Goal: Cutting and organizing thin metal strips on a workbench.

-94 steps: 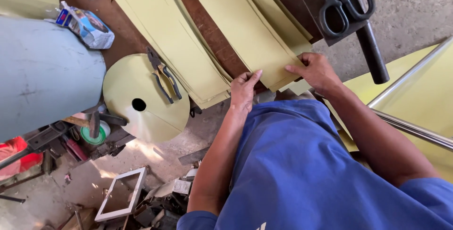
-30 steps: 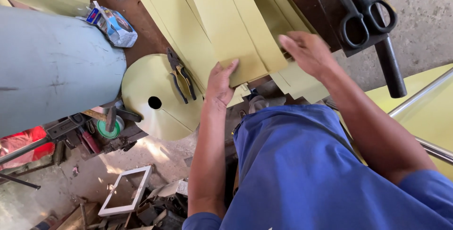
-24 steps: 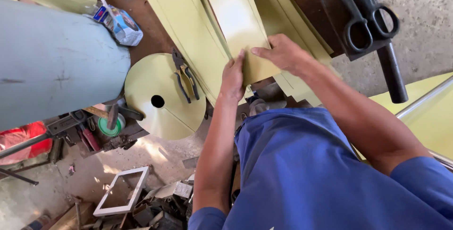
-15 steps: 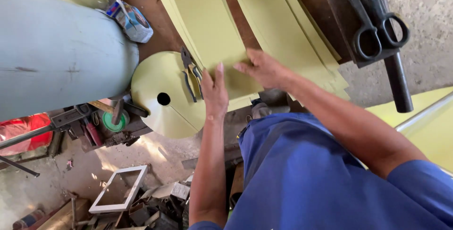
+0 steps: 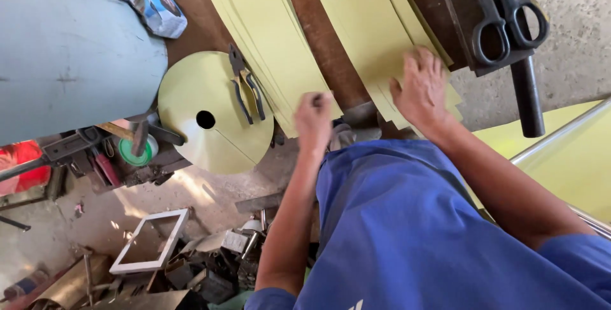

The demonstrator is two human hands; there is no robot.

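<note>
Head view looks straight down on a cluttered table [image 5: 321,36] of dark brown wood, with two piles of pale yellow sheet strips laid across it. Far to the left of both hands bulks a grey-blue drum [image 5: 67,49], and between it and the left hand lies a yellow disc [image 5: 213,116] with a small round hole and a slit; black-handled pliers [image 5: 245,90] rest on its upper edge. The left hand [image 5: 314,119] sits at the near end of the left strip pile [image 5: 261,36], fingers curled in narrow, its knuckles on the pile's bottom corner; whether it pinches a strip cannot be told. A bare strip of table separates it from the right hand [image 5: 420,87], which lies flat and spread wide, palm down, pressing the near end of the right strip pile [image 5: 375,36]. Just beyond and to the right of that hand a pair of black-handled shears [image 5: 503,17] lies on a dark bar [image 5: 525,97].

Half a second earlier the two hands were close together on a single yellow strip over the gap; now they are apart, each on its own pile. The left hand, flat then, has closed. The right hand has moved rightward onto the far pile, and the brown table between the piles is now uncovered.
</note>
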